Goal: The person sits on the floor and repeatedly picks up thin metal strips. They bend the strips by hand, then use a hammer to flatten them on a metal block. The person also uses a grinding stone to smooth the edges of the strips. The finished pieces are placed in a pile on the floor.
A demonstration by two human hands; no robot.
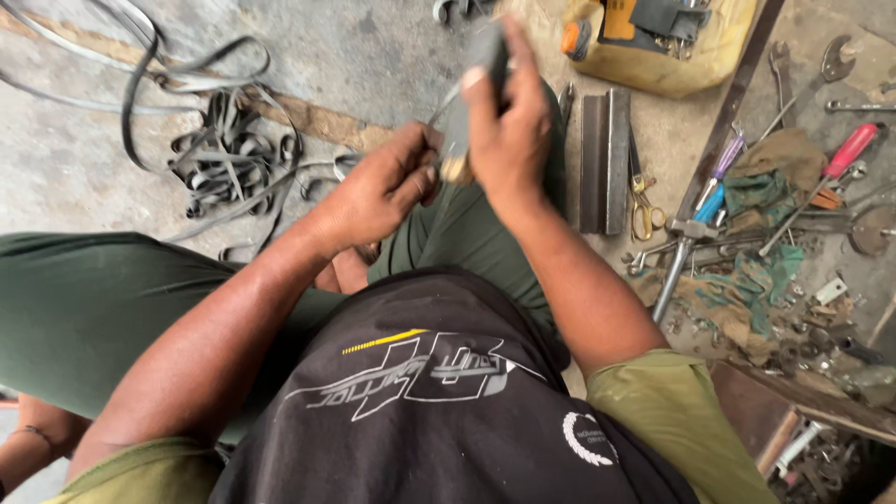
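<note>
My right hand is wrapped around a dark grey bar-shaped part held upright above my lap. My left hand pinches a small brass-coloured piece at the lower end of that part. A thin metal rod sticks up between the two hands. I sit on the ground in green trousers with a dark printed apron over my lap.
Black rubber strips lie coiled on the concrete at the left. To the right are a steel channel piece, yellow-handled scissors, a red-handled screwdriver, spanners, rags and a yellow container.
</note>
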